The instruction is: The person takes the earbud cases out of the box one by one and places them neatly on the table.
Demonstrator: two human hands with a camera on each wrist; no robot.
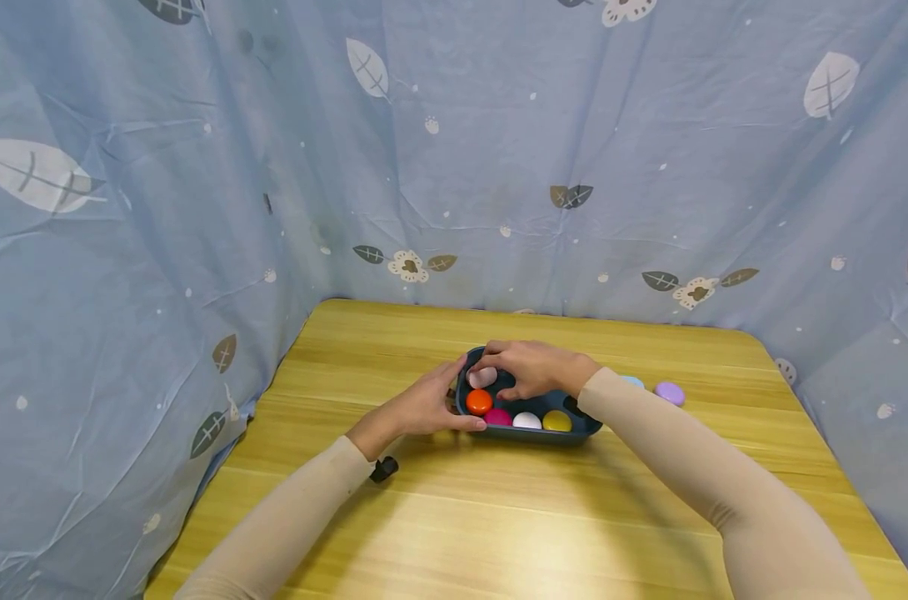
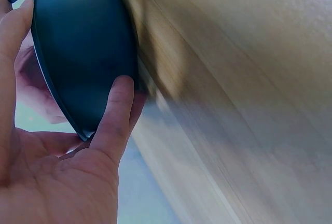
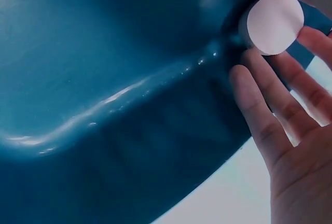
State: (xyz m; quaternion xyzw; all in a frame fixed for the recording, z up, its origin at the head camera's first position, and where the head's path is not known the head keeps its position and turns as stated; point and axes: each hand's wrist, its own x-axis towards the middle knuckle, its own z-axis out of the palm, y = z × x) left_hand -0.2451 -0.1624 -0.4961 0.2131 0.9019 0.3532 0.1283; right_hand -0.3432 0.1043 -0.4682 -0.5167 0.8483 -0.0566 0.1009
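Note:
A dark blue tray (image 1: pixel 551 438) with raised walls rests on the wooden table. My left hand (image 1: pixel 427 404) grips its left end, thumb on the near rim and fingers at the far side; in the left wrist view, fingers press the tray's outer wall (image 2: pixel 85 42). Reaching in from above, my right hand (image 1: pixel 540 367) holds a pale pink round piece (image 1: pixel 482 377) in the far left corner. The right wrist view shows fingertips around that piece (image 3: pixel 275 23). Orange (image 1: pixel 479 402), magenta (image 1: pixel 498 417), white (image 1: pixel 527 421) and yellow (image 1: pixel 557 421) round pieces lie along the left and near walls.
A purple round piece (image 1: pixel 670 393) lies on the table to the right of the tray. Beside it is a light blue piece (image 1: pixel 633 382), partly hidden by the right sleeve. A small black object (image 1: pixel 384 469) is at the left wrist. Patterned curtains (image 1: pixel 499 167) surround the table (image 1: pixel 484 517).

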